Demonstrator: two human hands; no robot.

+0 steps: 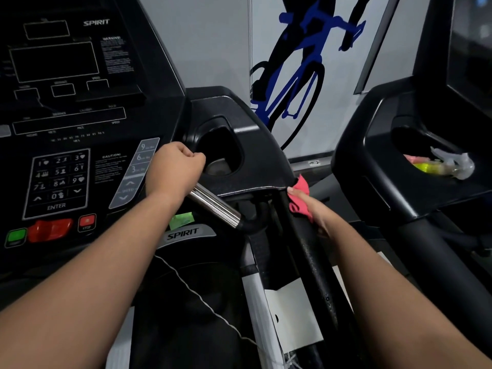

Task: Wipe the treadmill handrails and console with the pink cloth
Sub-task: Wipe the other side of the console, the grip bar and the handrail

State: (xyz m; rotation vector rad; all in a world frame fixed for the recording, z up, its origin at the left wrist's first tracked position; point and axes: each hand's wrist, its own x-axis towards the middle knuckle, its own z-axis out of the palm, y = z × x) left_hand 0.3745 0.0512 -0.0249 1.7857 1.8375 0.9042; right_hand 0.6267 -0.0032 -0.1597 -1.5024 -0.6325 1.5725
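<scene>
Pressing the pink cloth (300,199) against the black side handrail (316,251), my right hand (310,206) grips it just below the right corner of the treadmill console (239,145). My left hand (177,170) is clenched around the top of the chrome pulse-grip bar (215,205), beside the console's cup holder (221,153). A spray bottle (450,165) lies in the neighbouring treadmill's tray (386,166).

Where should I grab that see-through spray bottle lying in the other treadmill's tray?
Probably around the clear plastic spray bottle's body, below the trigger head, coming down from above. It lies on its side in the neighbouring black treadmill's tray, whose walls block a sideways grip, and the body looks rounder than the head.
</scene>
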